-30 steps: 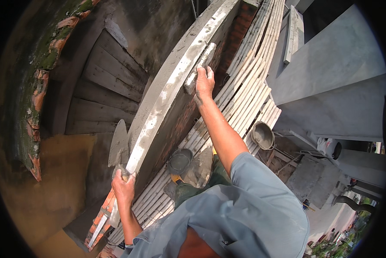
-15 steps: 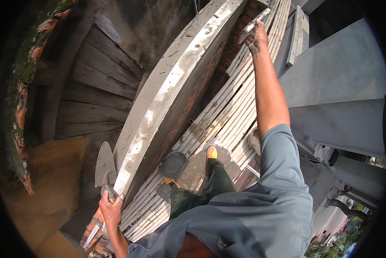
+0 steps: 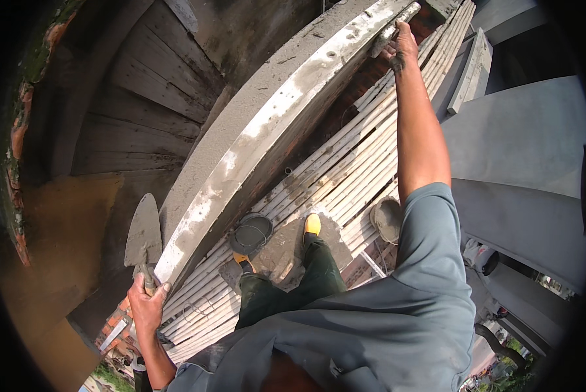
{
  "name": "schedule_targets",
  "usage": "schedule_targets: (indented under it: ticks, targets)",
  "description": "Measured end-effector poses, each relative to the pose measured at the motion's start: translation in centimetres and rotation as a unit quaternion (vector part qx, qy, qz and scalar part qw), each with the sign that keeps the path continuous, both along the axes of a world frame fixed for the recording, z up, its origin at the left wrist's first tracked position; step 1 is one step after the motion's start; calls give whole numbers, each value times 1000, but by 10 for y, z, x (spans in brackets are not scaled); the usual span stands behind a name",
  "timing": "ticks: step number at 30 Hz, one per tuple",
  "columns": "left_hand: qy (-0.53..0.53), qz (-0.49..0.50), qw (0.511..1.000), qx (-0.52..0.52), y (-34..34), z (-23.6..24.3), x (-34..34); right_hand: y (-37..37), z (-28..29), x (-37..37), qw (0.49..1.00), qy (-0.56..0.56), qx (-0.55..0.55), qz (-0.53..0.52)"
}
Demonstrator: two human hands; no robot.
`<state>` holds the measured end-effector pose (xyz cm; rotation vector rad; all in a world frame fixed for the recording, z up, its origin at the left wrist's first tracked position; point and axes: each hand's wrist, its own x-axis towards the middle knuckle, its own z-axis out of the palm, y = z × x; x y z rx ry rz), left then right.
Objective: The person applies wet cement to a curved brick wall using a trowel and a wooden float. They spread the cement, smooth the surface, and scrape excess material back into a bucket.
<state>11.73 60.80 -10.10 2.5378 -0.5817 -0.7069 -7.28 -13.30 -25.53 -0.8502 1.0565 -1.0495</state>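
My left hand is closed round the handle of a pointed steel trowel, beside the lower end of a long mortar-coated wall top with a pale, patchy edge. Far up at the other end, my stretched-out right hand is closed on a short, mortar-crusted bar or float at that edge; whether it touches the wall I cannot tell. Dark cement smears my right fingers and wrist.
My booted feet stand on a mortar-covered board on a bamboo-pole scaffold. A bucket and another bucket sit there. Weathered planks lie below left, a broken brick edge beyond. Grey walls stand right.
My right hand, with the crusted piece, has moved from mid-wall up and rightward to its far end. My left hand with the trowel has shifted left in the picture as the view moved.
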Motion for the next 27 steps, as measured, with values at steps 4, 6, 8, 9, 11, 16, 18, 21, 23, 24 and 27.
schedule_targets:
  ticks: [4,6,8,9,11,16,18,21,23,24,27]
  targets:
    - [-1,-17,1000,-10,3,1,2,62,-2,12,998,-32,-58,-1]
    - [10,-20,1000,-5,4,1,4,104,1,13,997,30,-74,23]
    - [-4,-26,999,-19,5,1,5,156,2,19,997,34,-65,9]
    - [-21,-37,999,-22,6,0,5,184,3,22,998,39,-56,2]
    - [-22,-43,999,-3,8,0,7,238,6,28,998,15,-52,28]
    - [-33,-65,997,15,15,-1,10,394,10,53,998,35,-45,37]
    - [-51,-83,995,3,18,-2,12,454,20,59,996,53,-28,66]
    - [-63,-100,993,-12,23,-6,12,539,43,65,993,57,-48,89]
    - [-82,-106,991,-18,26,-9,12,587,62,62,992,12,-13,124]
    - [-95,-110,989,-26,27,-11,12,598,72,57,992,-4,-36,120]
    - [-103,-103,987,-71,30,-13,12,577,90,28,987,-50,-105,113]
